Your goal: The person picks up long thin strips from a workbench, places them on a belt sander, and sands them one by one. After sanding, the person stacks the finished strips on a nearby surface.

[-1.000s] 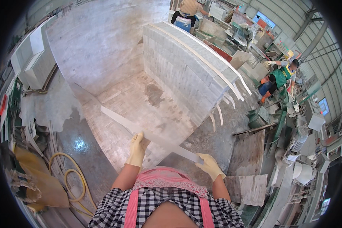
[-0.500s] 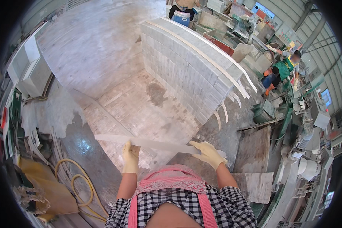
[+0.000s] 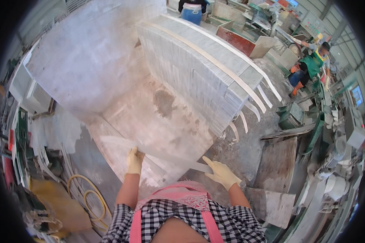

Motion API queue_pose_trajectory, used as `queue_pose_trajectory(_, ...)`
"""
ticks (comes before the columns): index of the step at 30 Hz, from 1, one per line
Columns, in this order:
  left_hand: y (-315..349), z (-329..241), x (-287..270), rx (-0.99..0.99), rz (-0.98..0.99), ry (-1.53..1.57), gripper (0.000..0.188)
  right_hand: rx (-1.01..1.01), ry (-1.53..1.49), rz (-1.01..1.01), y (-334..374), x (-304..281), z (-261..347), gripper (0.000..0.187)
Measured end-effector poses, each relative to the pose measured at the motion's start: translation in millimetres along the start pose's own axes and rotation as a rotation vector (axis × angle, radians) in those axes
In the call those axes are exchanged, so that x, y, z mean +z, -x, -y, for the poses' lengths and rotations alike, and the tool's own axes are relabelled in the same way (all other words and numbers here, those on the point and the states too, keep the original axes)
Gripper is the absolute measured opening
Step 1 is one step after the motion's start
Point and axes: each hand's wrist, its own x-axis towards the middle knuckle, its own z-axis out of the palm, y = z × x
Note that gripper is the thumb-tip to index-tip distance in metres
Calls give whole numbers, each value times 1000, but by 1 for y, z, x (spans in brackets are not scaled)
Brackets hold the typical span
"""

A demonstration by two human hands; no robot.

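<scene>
A long, thin pale strip (image 3: pixel 174 158) stretches in front of me between my two hands, slanting down from left to right. My left hand (image 3: pixel 134 160), in a cream glove, is closed on it, and the strip's blurred left end sticks out beyond. Gloved the same way, my right hand (image 3: pixel 223 173) grips the strip near its right end, with one finger pointing forward along it. Past the strip stands a long stack of grey-white stone tiles (image 3: pixel 182 77), with several pale strips (image 3: pixel 253 107) laid over its top and hanging off the near end.
The stack rests on a stained, wood-like base (image 3: pixel 150 109) beside a large upright panel (image 3: pixel 85 52). At left lie a yellow hose (image 3: pixel 71 184) and a tan sheet (image 3: pixel 59 202). Boards (image 3: pixel 275 162) lie at right. A person in a green apron (image 3: pixel 312 65) works farther off.
My view has shifted, and the stack appears a little nearer. The strip slants more steeply, and its right end no longer shows beyond my right hand.
</scene>
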Motion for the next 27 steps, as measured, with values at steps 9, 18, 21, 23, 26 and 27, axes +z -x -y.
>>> queue_pose_trajectory(9, -57, -9, 97, 19, 29, -446, 33, 63, -205, 100, -23, 14, -27, 67)
queue_pose_trajectory(18, -160, -48, 172, 66, 128, -691, 38, 47, -189, 43, -166, 59, -39, 63)
queue_pose_trajectory(21, -208, -46, 174, 95, 185, -775, 49, -35, -220, -123, -216, 87, -49, 63)
queue_pose_trajectory(23, -236, -30, 163, 102, 124, -781, 55, 25, -191, -56, -248, 110, -64, 63)
queue_pose_trajectory(26, -261, 13, 114, 45, -17, -782, 62, 87, -207, -25, -296, 154, -89, 63)
queue_pose_trajectory(27, -264, 29, 89, 10, -92, -787, 64, 92, -225, -22, -312, 170, -96, 63)
